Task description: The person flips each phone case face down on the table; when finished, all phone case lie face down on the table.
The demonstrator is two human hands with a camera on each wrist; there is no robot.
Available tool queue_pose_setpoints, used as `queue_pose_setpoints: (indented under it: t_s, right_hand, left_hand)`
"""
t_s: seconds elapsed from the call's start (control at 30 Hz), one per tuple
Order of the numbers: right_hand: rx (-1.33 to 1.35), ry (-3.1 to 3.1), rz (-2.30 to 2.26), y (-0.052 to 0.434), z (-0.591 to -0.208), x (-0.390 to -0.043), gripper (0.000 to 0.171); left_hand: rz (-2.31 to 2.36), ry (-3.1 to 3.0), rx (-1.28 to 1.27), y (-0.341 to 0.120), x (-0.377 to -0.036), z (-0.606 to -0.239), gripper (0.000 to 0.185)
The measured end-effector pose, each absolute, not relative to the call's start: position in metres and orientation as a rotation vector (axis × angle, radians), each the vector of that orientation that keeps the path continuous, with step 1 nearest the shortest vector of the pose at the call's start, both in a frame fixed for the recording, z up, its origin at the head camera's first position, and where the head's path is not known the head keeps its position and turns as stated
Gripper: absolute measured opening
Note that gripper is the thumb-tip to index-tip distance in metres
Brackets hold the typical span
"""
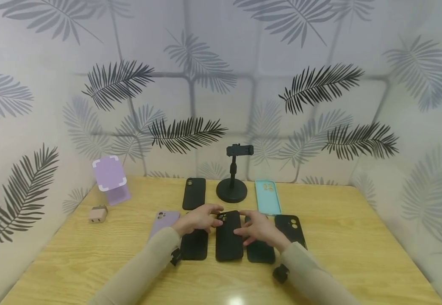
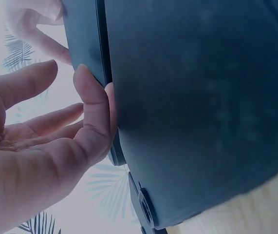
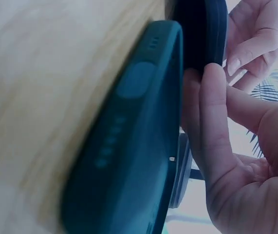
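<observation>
A black phone case (image 1: 229,241) lies in the middle of the front row on the wooden table, camera holes at its far left corner. My left hand (image 1: 199,217) is at that corner, thumb by the camera cutout, reaching over another black phone case (image 1: 195,250). From the other side my right hand (image 1: 260,231) touches the middle case's right edge with its fingertips, above a dark green phone case (image 1: 260,253). In the right wrist view, extended fingers (image 3: 213,97) meet the black case's edge, and the green case (image 3: 129,136) shows its open inner side.
A lilac case (image 1: 166,218) and a black case (image 1: 291,228) flank the row. Behind stand a black phone stand (image 1: 232,190), a black case (image 1: 194,192) and a turquoise case (image 1: 268,198). At left are a purple holder (image 1: 110,174) and a plug adapter (image 1: 97,214).
</observation>
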State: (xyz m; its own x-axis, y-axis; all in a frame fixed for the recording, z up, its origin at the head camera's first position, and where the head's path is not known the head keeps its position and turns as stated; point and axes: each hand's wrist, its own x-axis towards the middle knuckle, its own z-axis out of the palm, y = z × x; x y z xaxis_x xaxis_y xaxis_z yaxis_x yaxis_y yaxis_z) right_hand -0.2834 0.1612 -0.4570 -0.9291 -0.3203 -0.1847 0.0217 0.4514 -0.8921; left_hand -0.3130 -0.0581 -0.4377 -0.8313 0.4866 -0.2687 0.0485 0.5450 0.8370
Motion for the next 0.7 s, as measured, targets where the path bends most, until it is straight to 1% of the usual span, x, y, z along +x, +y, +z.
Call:
queue_pose_setpoints:
  t_s: [0.3, 0.57, 0.7]
  right_hand:
    - [-0.217, 2.387, -1.419, 0.158, -0.447, -0.282, 0.073]
    - [-0.168, 2.353, -1.449, 0.162, -0.442, -0.28, 0.059]
    - [-0.207, 2.343, -1.44, 0.166, -0.44, -0.281, 0.051]
  left_hand:
    - [1.23, 2.305, 0.438, -0.055, -0.312, -0.435, 0.054]
    - [1.245, 2.314, 0.434, -0.054, -0.314, -0.438, 0.055]
    - [1.245, 2.322, 0.427, -0.054, -0.314, -0.438, 0.055]
